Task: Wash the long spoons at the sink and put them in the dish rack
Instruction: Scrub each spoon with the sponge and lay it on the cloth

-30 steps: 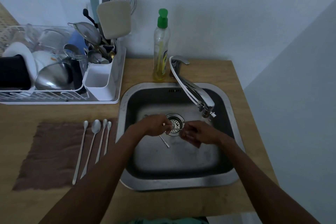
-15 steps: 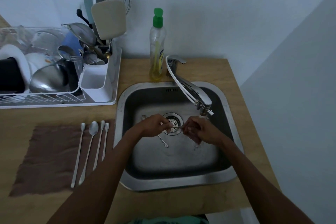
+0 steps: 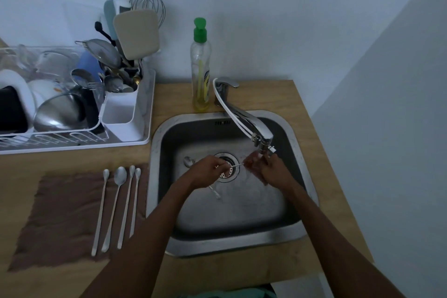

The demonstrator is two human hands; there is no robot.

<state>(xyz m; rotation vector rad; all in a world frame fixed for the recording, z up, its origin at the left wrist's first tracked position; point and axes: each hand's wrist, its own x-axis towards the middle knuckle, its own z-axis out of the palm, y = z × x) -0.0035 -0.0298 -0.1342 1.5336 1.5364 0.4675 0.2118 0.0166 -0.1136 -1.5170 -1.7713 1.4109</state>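
Both hands are down in the steel sink (image 3: 242, 215), holding one long spoon (image 3: 238, 165) level between them. My left hand (image 3: 209, 172) pinches its handle over the drain. My right hand (image 3: 268, 168) wraps the other end just under the tap's nozzle (image 3: 264, 146), where water seems to run over it. A second long spoon (image 3: 188, 161) lies on the sink floor, partly hidden under my left hand. Several more long spoons (image 3: 118, 201) lie side by side on a brown cloth (image 3: 60, 215) left of the sink. The white dish rack (image 3: 145, 128) stands behind them.
The rack is crowded with bowls, a pan lid and a cutlery holder (image 3: 121, 113) full of utensils. A dish soap bottle (image 3: 200, 68) with a green cap stands behind the sink beside the tap's base. The wooden counter ends close to the right of the sink.
Both hands have shifted right and further back in the sink with the spoon. My right hand now sits under the tap's nozzle. The other spoons have not moved.
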